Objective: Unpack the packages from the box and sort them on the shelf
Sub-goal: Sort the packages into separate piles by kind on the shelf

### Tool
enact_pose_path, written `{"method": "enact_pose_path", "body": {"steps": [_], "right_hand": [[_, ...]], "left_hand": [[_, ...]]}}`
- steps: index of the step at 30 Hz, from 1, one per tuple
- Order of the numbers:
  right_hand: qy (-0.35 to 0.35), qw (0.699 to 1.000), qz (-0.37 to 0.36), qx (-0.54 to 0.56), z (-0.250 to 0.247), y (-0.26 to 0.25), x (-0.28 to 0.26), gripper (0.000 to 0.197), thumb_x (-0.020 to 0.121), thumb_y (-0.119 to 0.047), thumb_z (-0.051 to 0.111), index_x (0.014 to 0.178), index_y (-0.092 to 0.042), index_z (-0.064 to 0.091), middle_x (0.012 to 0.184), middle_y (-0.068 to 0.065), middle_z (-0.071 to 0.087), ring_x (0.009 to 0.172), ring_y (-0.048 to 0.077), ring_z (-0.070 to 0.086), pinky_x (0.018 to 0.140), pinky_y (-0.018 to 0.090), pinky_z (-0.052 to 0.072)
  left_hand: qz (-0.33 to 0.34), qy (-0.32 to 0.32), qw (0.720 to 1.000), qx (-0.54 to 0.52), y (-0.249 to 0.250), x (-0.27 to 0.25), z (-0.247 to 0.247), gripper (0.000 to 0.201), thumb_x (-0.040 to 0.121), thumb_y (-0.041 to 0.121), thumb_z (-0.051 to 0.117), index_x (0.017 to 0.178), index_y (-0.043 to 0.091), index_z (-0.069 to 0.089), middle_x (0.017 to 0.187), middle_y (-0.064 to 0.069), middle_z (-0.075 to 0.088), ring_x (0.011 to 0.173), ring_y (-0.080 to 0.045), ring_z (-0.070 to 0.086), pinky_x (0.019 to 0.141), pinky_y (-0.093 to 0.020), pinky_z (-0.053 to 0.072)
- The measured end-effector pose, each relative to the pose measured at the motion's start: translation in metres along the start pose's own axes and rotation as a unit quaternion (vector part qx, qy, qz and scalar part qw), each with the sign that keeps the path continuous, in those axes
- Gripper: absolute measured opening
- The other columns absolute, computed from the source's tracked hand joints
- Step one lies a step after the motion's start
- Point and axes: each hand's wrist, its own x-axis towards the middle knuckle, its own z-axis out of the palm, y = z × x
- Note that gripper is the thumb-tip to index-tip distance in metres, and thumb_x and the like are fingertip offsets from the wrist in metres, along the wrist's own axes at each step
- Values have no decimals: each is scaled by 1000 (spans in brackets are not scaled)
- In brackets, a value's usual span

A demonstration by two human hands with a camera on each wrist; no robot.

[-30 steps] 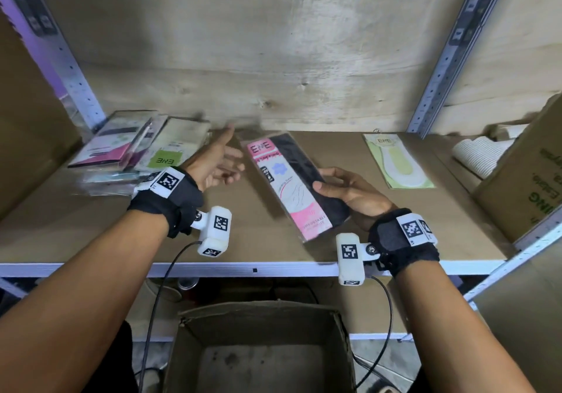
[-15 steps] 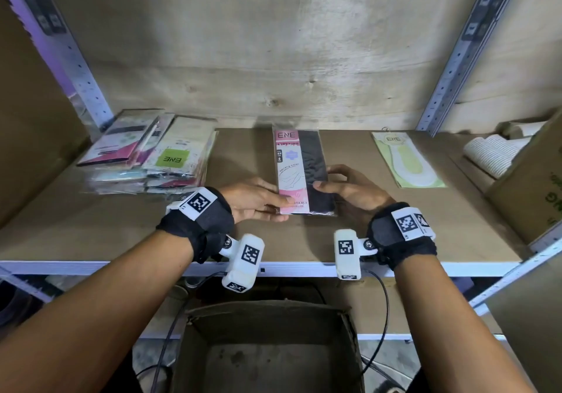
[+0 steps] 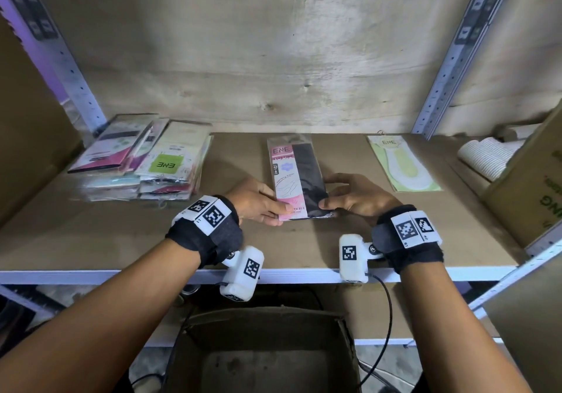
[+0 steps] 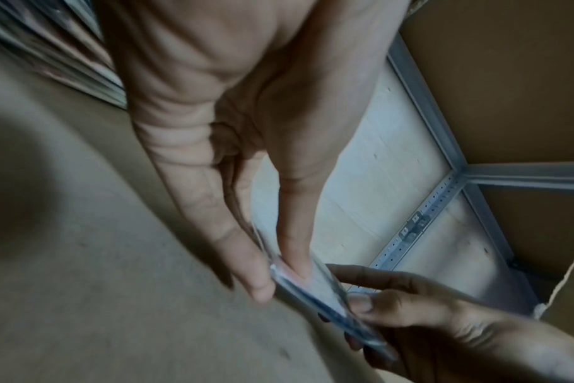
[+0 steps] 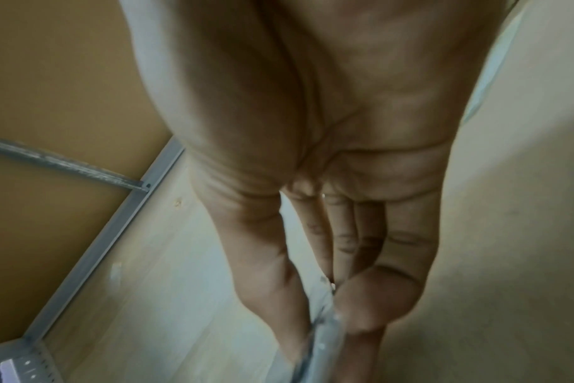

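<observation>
A pink and black stocking package (image 3: 296,176) in clear plastic lies lengthwise at the middle of the shelf board (image 3: 304,249). My left hand (image 3: 258,205) pinches its near left corner between thumb and fingers. My right hand (image 3: 352,198) pinches the near right corner. In the left wrist view the thin package edge (image 4: 315,292) runs between both hands' fingers (image 4: 256,279). The right wrist view shows the package edge (image 5: 321,334) pinched between thumb and fingers (image 5: 364,308). An open cardboard box (image 3: 264,350) stands on the floor below the shelf's front edge, with no packages showing in the visible part.
A stack of several packages (image 3: 146,164) lies at the shelf's left. A green and white insole package (image 3: 401,164) lies to the right. A large cardboard box (image 3: 532,191) and rolled white cloth (image 3: 489,155) fill the far right. Metal uprights (image 3: 450,55) flank the bay.
The package has been turned from a slant to straight and set down at the shelf's middle. My left hand came over from the left stack and took hold of its near left corner.
</observation>
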Motion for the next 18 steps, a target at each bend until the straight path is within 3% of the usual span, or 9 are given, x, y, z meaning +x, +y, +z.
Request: {"method": "enact_pose_path", "body": {"steps": [2, 6, 11, 14, 18], "right_hand": [[13, 999, -3, -30, 0, -1, 1, 62, 77, 2, 78, 133, 0, 51, 83, 11, 71, 63, 22, 66, 57, 23, 56], [33, 997, 10, -74, -4, -1, 2, 57, 74, -9, 83, 125, -2, 58, 93, 16, 75, 79, 30, 72, 80, 39, 60], [66, 991, 13, -119, -8, -3, -1, 48, 73, -25, 85, 114, -11, 65, 91, 2, 74, 73, 18, 71, 70, 27, 56], [58, 996, 18, -72, -5, -6, -3, 46, 77, -18, 83, 116, -7, 62, 100, 12, 72, 79, 26, 71, 69, 33, 60], [46, 999, 21, -20, 0, -9, -7, 40, 83, -10, 76, 119, -1, 60, 105, 22, 70, 79, 27, 69, 66, 33, 60]], "left_hand": [[2, 7, 1000, 10, 0, 1, 3, 16, 78, -3, 78, 87, 1, 65, 73, -8, 73, 54, -13, 71, 52, -20, 58], [5, 37, 997, 74, 0, 5, 4, 19, 76, 8, 83, 83, 10, 66, 68, -8, 71, 50, -11, 67, 56, -21, 59], [-25, 88, 984, 151, 2, 11, -4, 43, 74, 31, 85, 104, 12, 60, 82, -10, 66, 63, -16, 64, 60, -24, 59], [-18, 77, 988, 134, 3, 12, -3, 45, 80, 25, 80, 115, 3, 63, 86, -11, 67, 70, -18, 67, 62, -25, 61], [-12, 38, 995, 91, 6, 13, 7, 36, 86, 11, 74, 118, -3, 64, 108, -23, 69, 85, -25, 68, 80, -34, 60]]}}
